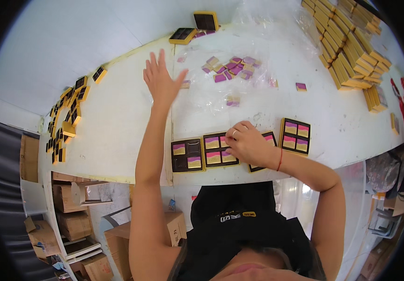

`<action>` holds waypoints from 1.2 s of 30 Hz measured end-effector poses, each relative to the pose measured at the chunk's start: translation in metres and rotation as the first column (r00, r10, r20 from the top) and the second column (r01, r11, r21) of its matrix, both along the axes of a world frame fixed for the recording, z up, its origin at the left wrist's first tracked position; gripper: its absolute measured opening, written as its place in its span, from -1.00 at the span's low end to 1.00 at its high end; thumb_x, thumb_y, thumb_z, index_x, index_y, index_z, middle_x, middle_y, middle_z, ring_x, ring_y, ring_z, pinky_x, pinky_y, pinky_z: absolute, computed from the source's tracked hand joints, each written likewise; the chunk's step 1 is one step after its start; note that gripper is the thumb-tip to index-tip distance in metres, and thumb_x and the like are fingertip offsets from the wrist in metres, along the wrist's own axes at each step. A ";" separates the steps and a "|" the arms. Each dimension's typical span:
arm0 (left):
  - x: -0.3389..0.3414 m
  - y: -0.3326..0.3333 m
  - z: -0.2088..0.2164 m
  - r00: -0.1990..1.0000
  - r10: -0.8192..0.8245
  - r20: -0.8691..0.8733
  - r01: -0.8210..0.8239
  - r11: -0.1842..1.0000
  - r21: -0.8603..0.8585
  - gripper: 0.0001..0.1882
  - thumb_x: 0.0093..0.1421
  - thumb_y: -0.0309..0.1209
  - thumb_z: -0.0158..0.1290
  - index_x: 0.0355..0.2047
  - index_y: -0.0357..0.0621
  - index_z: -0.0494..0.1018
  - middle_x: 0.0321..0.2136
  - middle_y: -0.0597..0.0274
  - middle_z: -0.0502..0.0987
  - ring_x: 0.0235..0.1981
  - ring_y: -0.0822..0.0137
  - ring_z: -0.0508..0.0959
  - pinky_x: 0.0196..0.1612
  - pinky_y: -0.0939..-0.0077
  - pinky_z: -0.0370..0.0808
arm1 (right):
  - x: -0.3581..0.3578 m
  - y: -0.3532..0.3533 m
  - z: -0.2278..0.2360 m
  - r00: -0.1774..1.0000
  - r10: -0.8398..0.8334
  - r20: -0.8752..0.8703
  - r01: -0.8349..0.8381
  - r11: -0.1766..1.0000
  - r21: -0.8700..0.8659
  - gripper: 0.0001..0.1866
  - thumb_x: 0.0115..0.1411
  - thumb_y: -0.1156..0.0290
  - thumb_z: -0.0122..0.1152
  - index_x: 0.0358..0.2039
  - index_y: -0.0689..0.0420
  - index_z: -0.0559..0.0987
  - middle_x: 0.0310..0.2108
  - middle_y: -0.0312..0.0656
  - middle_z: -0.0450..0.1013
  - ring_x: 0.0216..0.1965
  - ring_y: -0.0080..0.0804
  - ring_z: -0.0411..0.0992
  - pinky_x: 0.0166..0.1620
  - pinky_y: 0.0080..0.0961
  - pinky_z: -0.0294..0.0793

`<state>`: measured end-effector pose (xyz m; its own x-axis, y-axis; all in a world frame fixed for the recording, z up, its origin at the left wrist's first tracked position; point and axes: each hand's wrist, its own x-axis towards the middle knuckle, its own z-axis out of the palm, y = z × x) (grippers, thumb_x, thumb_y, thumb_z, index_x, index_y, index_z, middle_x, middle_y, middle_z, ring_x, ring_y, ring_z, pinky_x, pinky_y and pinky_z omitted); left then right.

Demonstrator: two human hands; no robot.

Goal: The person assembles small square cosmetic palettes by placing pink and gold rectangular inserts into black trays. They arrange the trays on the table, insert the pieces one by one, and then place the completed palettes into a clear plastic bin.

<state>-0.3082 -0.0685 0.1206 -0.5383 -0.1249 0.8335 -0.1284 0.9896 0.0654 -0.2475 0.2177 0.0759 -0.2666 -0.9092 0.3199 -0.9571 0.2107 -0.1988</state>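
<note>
Plastic sheeting [206,100] lies beside the left hand [161,84], splayed and empty; the curled right hand [251,144], its hold impossible to tell, partly hides a dark tray [222,164].

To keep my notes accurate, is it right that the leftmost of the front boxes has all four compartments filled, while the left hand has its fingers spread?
Not quite: in the head view, the leftmost box has only two compartments filled, upper left and lower right. The left hand does have its fingers spread.
</note>
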 end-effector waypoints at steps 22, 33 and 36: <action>-0.176 -0.110 -0.115 0.827 -0.184 0.532 0.002 0.946 0.324 -0.75 0.12 -0.29 0.13 -0.17 0.04 0.56 -0.32 0.15 0.64 -0.20 0.08 0.61 -0.17 0.16 0.53 | -0.146 0.092 -0.025 0.760 -0.637 0.132 0.650 0.751 -0.120 -0.85 0.01 0.47 0.14 -0.40 0.26 0.56 -0.29 0.09 0.48 -0.20 0.04 0.45 -0.11 -0.14 0.46; 0.069 -0.068 0.016 0.896 -0.407 -0.178 0.274 0.192 0.942 -0.65 0.14 -0.57 0.15 -0.05 -0.33 0.42 -0.37 0.29 0.43 -0.30 0.41 0.54 -0.19 0.59 0.49 | -0.196 0.099 -0.021 0.714 -0.579 0.394 0.534 0.814 0.229 -0.72 -0.02 0.41 0.30 -0.26 0.19 0.55 -0.40 0.01 0.54 -0.32 -0.16 0.53 -0.21 -0.34 0.50; 0.160 -0.043 -0.001 0.848 -0.455 -0.273 0.256 -0.100 0.962 -0.64 0.19 -0.64 0.05 0.02 -0.32 0.37 -0.30 0.32 0.41 -0.17 0.25 0.59 -0.15 0.44 0.52 | -0.168 0.104 0.005 0.694 -0.543 0.473 0.643 0.763 -0.069 -0.78 0.13 0.49 0.21 -0.17 0.18 0.55 -0.40 -0.15 0.57 -0.34 -0.48 0.52 -0.31 -0.53 0.46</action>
<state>-0.1483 -0.1118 0.1194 -0.8758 -0.4798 0.0533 0.1139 -0.0981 0.9886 -0.4155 0.3216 0.0812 -0.8733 -0.4359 0.2174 -0.4643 0.6100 -0.6422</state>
